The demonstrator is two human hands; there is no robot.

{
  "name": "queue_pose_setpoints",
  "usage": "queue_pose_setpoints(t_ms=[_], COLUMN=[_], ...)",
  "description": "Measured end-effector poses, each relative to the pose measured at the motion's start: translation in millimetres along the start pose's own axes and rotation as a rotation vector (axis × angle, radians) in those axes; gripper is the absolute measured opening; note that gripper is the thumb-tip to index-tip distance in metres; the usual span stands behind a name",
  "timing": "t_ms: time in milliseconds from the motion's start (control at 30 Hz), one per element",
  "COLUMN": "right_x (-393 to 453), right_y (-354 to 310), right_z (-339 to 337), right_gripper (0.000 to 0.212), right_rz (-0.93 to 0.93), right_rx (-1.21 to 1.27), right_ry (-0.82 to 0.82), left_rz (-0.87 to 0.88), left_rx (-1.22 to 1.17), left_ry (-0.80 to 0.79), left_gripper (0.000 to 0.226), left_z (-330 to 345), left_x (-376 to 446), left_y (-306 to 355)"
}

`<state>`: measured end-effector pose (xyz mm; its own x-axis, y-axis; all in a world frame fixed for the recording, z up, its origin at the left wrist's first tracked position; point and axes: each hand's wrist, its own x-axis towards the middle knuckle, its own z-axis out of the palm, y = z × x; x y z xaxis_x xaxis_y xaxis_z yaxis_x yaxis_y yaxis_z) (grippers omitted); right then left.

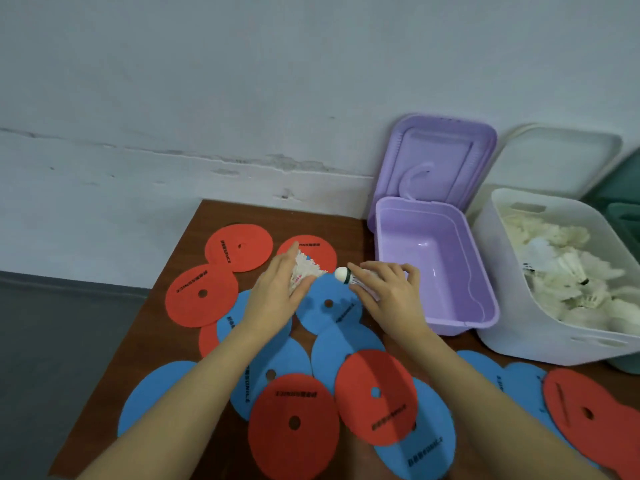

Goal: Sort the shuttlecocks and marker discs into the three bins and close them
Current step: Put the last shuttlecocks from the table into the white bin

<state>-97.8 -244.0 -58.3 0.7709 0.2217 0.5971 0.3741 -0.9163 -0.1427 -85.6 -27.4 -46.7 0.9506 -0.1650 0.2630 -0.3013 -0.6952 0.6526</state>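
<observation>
My left hand (277,296) grips a white feather shuttlecock (306,270) over the brown table (194,251). My right hand (388,292) holds a second shuttlecock (346,275) with its white cork and dark band pointing left. Several red discs (239,247) and blue discs (329,306) lie scattered and overlapping across the table under both hands and forearms. To the right stands an open purple bin (485,296) with nothing inside. Beside it a white bin (512,320) holds several shuttlecocks (568,271).
The purple lid (436,157) and a white lid (554,161) lean upright against the wall behind their bins. A green bin (627,220) shows at the right edge. The table's left edge drops to a dark floor (69,341).
</observation>
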Motion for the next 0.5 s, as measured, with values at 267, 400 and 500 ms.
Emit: queue_pose_setpoints(t_ms=[267, 400, 500], right_x=[1, -18, -36], right_y=[116, 185, 237], right_z=[-87, -130, -159], right_gripper=[0.031, 0.034, 0.035], right_rz=[0.068, 0.129, 0.222], right_rx=[-0.030, -0.051, -0.064], right_ry=[0.114, 0.141, 0.130], left_rz=[0.129, 0.149, 0.143], left_rx=[-0.028, -0.100, -0.163], left_ry=[0.096, 0.103, 0.049], left_gripper=[0.075, 0.074, 0.064], left_z=[55, 108, 154], left_x=[43, 55, 64], left_y=[121, 192, 245])
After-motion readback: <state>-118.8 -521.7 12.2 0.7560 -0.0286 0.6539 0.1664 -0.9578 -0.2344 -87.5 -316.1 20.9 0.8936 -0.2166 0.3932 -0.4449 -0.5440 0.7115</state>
